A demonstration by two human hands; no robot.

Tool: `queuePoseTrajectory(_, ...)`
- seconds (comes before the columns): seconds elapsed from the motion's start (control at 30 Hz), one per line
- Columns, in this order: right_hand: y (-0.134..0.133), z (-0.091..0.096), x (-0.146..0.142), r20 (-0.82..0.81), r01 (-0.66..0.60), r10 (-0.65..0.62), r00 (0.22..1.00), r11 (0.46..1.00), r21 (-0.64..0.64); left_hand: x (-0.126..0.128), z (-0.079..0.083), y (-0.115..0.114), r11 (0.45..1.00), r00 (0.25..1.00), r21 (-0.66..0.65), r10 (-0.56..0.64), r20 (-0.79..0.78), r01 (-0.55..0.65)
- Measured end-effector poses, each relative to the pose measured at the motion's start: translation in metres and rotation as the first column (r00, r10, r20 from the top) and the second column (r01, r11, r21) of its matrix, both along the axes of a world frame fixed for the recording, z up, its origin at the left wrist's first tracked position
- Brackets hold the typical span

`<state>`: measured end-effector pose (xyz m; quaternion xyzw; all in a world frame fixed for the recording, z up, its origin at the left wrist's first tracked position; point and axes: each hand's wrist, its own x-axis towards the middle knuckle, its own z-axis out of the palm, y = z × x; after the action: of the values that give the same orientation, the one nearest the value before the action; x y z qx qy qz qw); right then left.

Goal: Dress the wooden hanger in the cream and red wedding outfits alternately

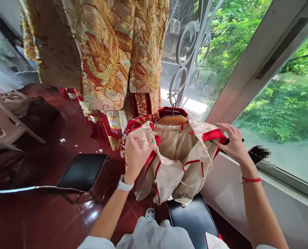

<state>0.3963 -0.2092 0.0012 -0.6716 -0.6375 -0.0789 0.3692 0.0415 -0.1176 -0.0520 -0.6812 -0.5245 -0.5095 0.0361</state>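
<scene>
A cream skirt (169, 174) with red trim and a gathered waistband hangs in front of me, its waist spread open. My left hand (137, 155) is closed on the left side of the waistband. My right hand (233, 141) grips the right side, where red cloth shows, between thumb and fingers. Between my hands, a wooden hanger (172, 120) with a metal hook shows at the back of the waist opening. Red-and-gold embroidered cloth (138, 121) lies behind the skirt, partly hidden by it.
Gold embroidered garments (104, 62) hang above and behind. A black chair (192, 219) stands below the skirt, another black chair (84, 173) to the left. On the right, a phone (257, 154) rests at the windowsill (286, 181). A white scrolled metal frame (181, 79) stands by the window.
</scene>
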Motion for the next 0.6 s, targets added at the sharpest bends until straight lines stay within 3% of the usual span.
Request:
queuePoseTrajectory(0.07,0.012,-0.006,0.020,0.075,-0.042,0.050,0.996,0.994,-0.097,0.011,-0.015,0.006,0.998,0.993,-0.017,0.066,-0.100,-0.068)
queuePoseTrajectory(0.17,0.030,-0.020,0.032,0.031,-0.130,0.134,0.991,0.985,-0.116,0.022,-0.019,0.024,0.991,0.965,0.022,0.132,-0.225,-0.130)
queuePoseTrajectory(0.3,0.034,-0.032,0.031,0.021,-0.137,0.138,0.990,0.990,-0.035,0.002,-0.007,0.034,0.991,0.935,-0.126,-0.014,-0.356,-0.033)
queuePoseTrajectory(0.4,0.029,-0.034,0.027,0.029,-0.130,0.130,0.991,0.991,-0.030,-0.005,-0.001,0.025,0.961,0.942,-0.269,-0.024,-0.334,-0.071)
queuePoseTrajectory(0.6,0.024,-0.031,0.020,0.072,-0.110,0.113,0.991,0.993,-0.050,0.039,-0.016,0.017,0.912,0.973,-0.348,0.168,-0.161,-0.215)
